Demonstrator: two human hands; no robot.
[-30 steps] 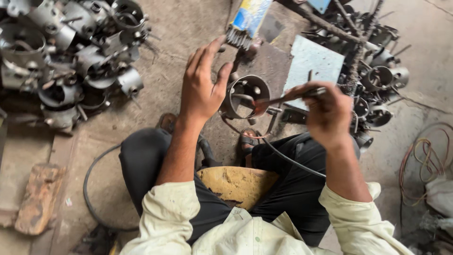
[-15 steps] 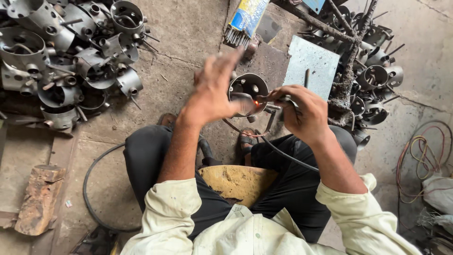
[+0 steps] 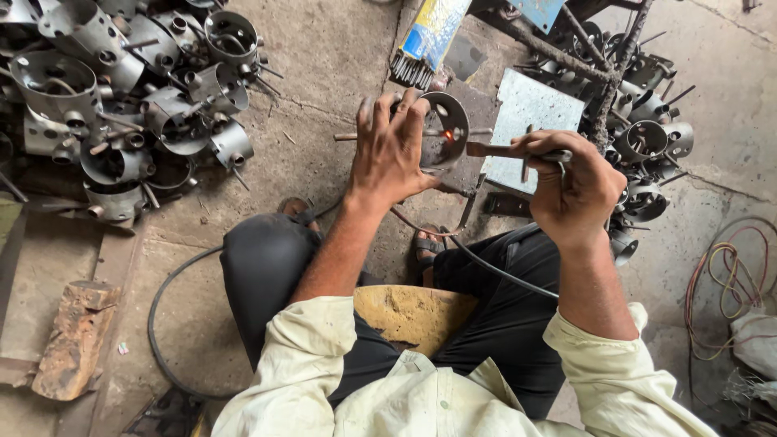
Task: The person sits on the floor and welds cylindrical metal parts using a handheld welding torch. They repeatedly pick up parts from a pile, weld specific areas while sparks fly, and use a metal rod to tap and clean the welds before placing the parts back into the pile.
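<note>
Here the left hand [image 3: 388, 154] grips the round metal cup [image 3: 441, 129] on the steel plate [image 3: 530, 113], fingers curled over its rim; the right hand [image 3: 571, 190] is closed around the electrode holder [image 3: 494, 150], whose tip apparently glows against the cup; steadiness matters, and a short arc.

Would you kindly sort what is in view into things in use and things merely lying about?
In use:
- left hand steadying the round grey metal ring part
- right hand gripping the rusty welding electrode holder
- black cable

Lying about:
- heap of grey metal ring parts
- blue and yellow packet of welding rods
- flat grey steel plate
- rusty block
</note>
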